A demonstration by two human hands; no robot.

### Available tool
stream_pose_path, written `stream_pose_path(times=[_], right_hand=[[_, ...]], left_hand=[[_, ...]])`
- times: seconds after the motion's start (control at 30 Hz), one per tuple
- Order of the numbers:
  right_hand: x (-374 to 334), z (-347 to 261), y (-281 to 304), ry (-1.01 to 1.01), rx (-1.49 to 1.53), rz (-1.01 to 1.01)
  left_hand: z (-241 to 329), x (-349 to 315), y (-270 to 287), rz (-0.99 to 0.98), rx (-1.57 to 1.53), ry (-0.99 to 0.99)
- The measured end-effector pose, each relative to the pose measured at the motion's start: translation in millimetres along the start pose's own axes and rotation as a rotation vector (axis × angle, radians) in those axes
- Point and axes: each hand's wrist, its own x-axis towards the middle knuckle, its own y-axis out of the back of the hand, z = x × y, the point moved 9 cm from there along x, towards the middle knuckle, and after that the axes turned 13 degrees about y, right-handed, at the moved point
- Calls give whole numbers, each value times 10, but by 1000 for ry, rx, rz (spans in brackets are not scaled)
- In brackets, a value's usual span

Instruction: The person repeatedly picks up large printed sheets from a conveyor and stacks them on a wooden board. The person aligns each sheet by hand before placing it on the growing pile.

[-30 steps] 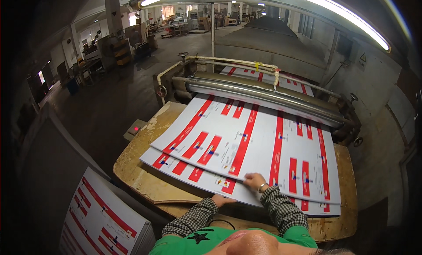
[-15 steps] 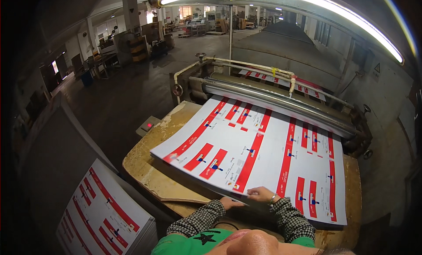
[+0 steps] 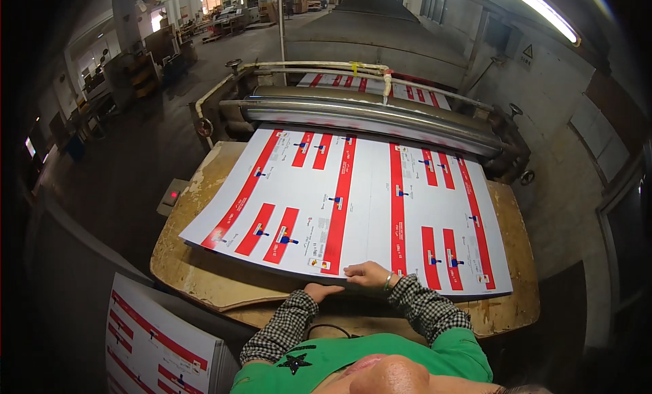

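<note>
A stack of large white printed sheets (image 3: 367,224) with red bands and small blue figures lies on a wooden feed board (image 3: 217,285). Its far edge reaches a long metal roller (image 3: 367,117). At the middle of the near edge, my right hand (image 3: 367,274) pinches the edge of the top sheet, a light bracelet at its wrist. My left hand (image 3: 322,291) is just left of it, below that edge, its fingers stretched out toward the right hand. Whether its fingertips touch the sheets I cannot tell. Checked sleeves cover both forearms.
Another pile of printed sheets (image 3: 163,340) stands low at the left. A small box with a red light (image 3: 174,194) sits beside the board's left edge. Handwheels (image 3: 527,177) flank the roller, and a pale pipe (image 3: 319,65) runs above it. More printed sheets (image 3: 421,94) lie beyond.
The view has shifted, so the machine sits further left and higher. My left hand has drawn slightly away from the sheet edge. Small red blocks visible near the roller before are gone.
</note>
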Motion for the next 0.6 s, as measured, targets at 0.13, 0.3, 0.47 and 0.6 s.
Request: stream_pose_path(times=[0.13,0.3,0.47,0.6], right_hand=[[145,298,362,-251,-69,40],[77,687,369,-355,-220,173],[70,-37,-160,-92,-463,-315],[60,224,-59,-68,-193,-277]], left_hand=[[-59,181,16,24,89,-60],[155,91,-191,-60,13,-201],[261,-45,-136,-84,-3,-169],[242,22,-109,-57,-2,-113]])
